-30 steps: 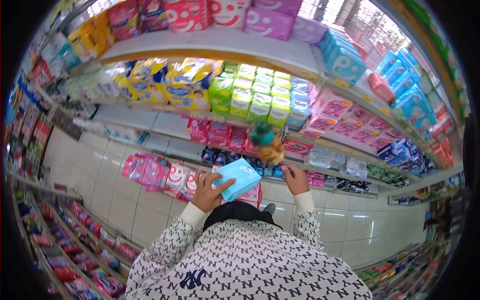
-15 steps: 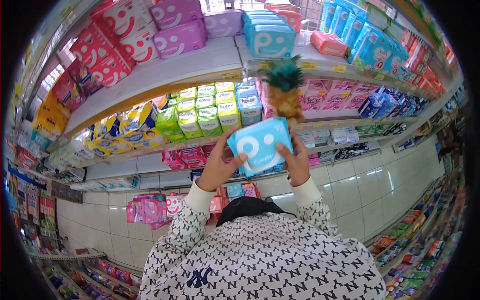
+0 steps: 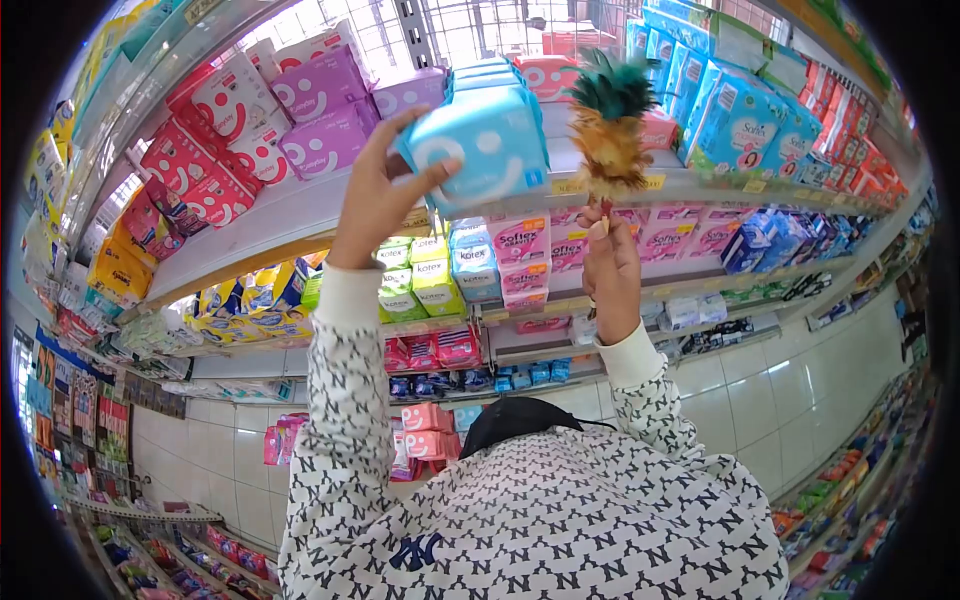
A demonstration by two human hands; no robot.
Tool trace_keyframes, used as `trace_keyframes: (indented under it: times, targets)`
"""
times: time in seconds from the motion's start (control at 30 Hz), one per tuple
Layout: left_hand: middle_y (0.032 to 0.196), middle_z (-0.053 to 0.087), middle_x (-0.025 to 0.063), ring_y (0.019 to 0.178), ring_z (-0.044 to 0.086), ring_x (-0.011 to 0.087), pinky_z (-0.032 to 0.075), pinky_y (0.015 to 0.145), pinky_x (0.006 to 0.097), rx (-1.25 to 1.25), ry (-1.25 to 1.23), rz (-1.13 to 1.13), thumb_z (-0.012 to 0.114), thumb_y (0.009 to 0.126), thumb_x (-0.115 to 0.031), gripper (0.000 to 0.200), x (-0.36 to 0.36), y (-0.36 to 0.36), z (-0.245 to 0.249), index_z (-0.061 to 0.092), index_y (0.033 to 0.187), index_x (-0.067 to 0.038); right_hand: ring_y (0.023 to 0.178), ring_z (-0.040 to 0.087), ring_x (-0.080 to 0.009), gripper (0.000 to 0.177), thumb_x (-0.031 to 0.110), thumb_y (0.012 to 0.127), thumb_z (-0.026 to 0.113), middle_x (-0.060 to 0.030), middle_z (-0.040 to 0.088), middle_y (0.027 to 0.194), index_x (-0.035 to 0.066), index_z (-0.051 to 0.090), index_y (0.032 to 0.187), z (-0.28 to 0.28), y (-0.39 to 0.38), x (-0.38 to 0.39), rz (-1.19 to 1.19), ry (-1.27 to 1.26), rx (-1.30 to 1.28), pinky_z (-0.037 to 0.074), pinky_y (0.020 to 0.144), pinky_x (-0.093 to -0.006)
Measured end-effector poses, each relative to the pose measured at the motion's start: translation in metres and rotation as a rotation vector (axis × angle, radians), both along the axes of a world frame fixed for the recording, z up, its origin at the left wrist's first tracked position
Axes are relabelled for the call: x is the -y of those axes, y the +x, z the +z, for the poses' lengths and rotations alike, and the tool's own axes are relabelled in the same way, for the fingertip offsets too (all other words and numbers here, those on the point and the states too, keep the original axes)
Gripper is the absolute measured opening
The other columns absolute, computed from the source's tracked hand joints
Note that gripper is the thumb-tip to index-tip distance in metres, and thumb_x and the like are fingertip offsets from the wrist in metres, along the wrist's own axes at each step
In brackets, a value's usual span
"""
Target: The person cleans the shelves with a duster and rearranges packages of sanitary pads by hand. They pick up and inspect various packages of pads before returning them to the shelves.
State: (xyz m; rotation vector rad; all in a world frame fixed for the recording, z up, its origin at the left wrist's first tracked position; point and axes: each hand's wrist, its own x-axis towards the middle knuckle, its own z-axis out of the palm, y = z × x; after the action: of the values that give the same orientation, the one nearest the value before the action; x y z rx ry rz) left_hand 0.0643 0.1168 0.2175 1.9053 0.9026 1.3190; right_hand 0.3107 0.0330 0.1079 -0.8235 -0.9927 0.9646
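My left hand (image 3: pixel 385 195) grips a light blue pack of sanitary pads (image 3: pixel 490 160) by its left side, thumb across the front. This pack is raised at the upper shelf, overlapping the front of a row of matching blue packs (image 3: pixel 492 72). To the right, my right hand (image 3: pixel 612 265) is closed around the thin handle of a feather duster (image 3: pixel 612 145). The duster stands upright, its orange-brown feathers topped with dark green ones, in front of the upper shelf's edge.
Purple packs (image 3: pixel 325 110) and red-and-white packs (image 3: pixel 225 115) stand left on the upper shelf (image 3: pixel 290 200). Larger blue packs (image 3: pixel 745 120) are at its right. Below are green Kotex packs (image 3: pixel 435 280) and pink Softex packs (image 3: pixel 520 250). Several packs (image 3: pixel 430 430) sit low by my body, above the tiled floor (image 3: pixel 720 370).
The blue pack has gone from between both hands, up and left to the upper shelf in my left hand. My right hand has let go of it and now raises the feather duster.
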Motion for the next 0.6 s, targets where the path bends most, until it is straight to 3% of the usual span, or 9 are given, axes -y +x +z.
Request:
trace_keyframes:
  times: [0.03,0.13,0.17,0.27,0.3,0.37,0.6]
  targets:
    - [0.115,0.06,0.0125,0.098,0.066,0.0233,0.056,0.079,0.034,0.002,0.026,0.001,0.081,0.078,-0.023,0.067,-0.013,0.0,0.005,0.049,0.134,-0.005,0.06,0.043,0.0008,0.035,0.032,0.097,0.058,-0.0008,0.06,0.105,0.005,0.054,0.118,0.004,0.005,0.001,0.039,-0.055,-0.047,0.033,0.05,-0.0154]
    - [0.122,0.056,0.0133,0.099,0.065,0.0246,0.055,0.082,0.0354,-0.131,0.06,0.059,0.08,0.078,-0.026,0.068,-0.039,0.005,0.011,0.049,0.135,-0.005,0.049,0.031,0.0033,0.032,0.033,0.097,0.058,0.0032,0.061,0.098,0.007,0.055,0.116,-0.002,0.011,0.004,0.033,-0.121,-0.101,0.022,0.043,-0.0157]
    - [0.125,0.054,0.0123,0.097,0.065,0.0232,0.054,0.083,0.0357,-0.168,0.08,0.059,0.08,0.078,-0.029,0.07,-0.049,0.006,0.006,0.049,0.136,-0.006,0.048,0.031,0.0031,0.03,0.032,0.097,0.059,0.0059,0.058,0.087,0.007,0.055,0.114,-0.005,0.013,0.005,0.03,-0.144,-0.113,0.023,0.041,-0.0173]
    - [0.126,0.054,0.0115,0.093,0.064,0.0218,0.054,0.081,0.0343,-0.258,0.079,0.032,0.08,0.077,-0.03,0.07,-0.052,0.011,-0.004,0.05,0.137,-0.008,0.047,0.029,0.0034,0.028,0.03,0.098,0.058,0.0076,0.056,0.08,0.008,0.055,0.114,-0.022,0.026,0.008,0.081,-0.196,-0.146,0.022,0.042,-0.0175]
    - [0.13,0.052,0.0117,0.1,0.063,0.0253,0.053,0.086,0.0349,-0.285,0.043,0.055,0.079,0.077,-0.022,0.066,-0.046,0.015,-0.003,0.051,0.135,-0.007,0.047,0.03,0.0029,0.028,0.03,0.098,0.057,0.0054,0.056,0.09,0.008,0.055,0.115,-0.028,0.032,0.007,0.077,-0.209,-0.147,0.022,0.041,-0.017]
    - [0.131,0.049,0.0124,0.103,0.061,0.0256,0.052,0.088,0.0362,-0.374,0.058,0.104,0.078,0.077,-0.025,0.065,-0.042,0.02,-0.007,0.052,0.135,-0.008,0.046,0.03,0.0019,0.028,0.03,0.1,0.054,0.0011,0.057,0.109,0.008,0.054,0.117,-0.039,0.042,0.008,0.065,-0.237,-0.149,0.022,0.039,-0.0161]
    - [0.135,0.043,0.0159,0.122,0.048,0.0305,0.044,0.101,0.0432,-0.59,0.292,0.344,0.08,0.072,-0.041,0.073,-0.035,0.027,-0.016,0.056,0.133,-0.01,0.047,0.031,0.0017,0.027,0.028,0.1,0.053,0.0009,0.057,0.105,0.007,0.055,0.117,-0.056,0.068,0.015,0.027,-0.2,-0.099,0.023,0.04,-0.0164]
